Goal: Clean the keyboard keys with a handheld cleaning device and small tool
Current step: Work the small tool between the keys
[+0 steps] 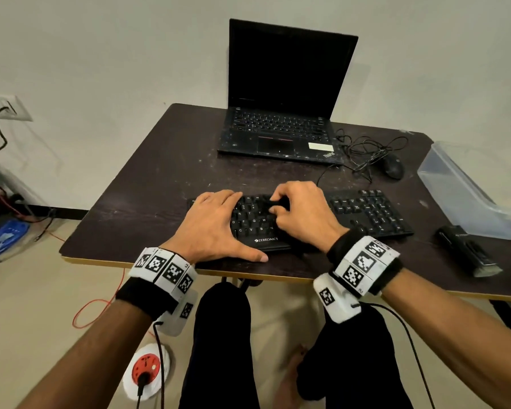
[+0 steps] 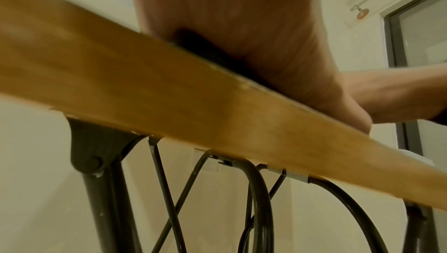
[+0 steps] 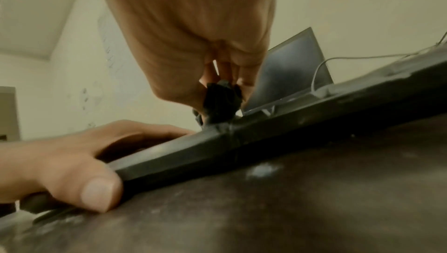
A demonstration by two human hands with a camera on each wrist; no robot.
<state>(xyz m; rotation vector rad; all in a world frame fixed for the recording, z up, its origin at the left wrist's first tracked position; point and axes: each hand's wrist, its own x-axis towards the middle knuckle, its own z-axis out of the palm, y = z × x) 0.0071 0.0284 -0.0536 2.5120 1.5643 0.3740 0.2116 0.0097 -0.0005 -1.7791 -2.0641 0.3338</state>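
Observation:
A black Zebronics keyboard lies near the front edge of the dark table. My left hand rests flat on its left end, fingers straight across the keys and thumb along the front edge. My right hand hovers over the middle keys, its fingertips pinching a small black tool. In the right wrist view the tool points down and meets the keyboard. A black handheld cleaning device lies on the table at the right, apart from both hands.
An open black laptop stands at the back of the table, with a wired mouse and tangled cable beside it. A clear plastic tub sits at the right edge. The left wrist view shows the table's wooden edge and metal legs below.

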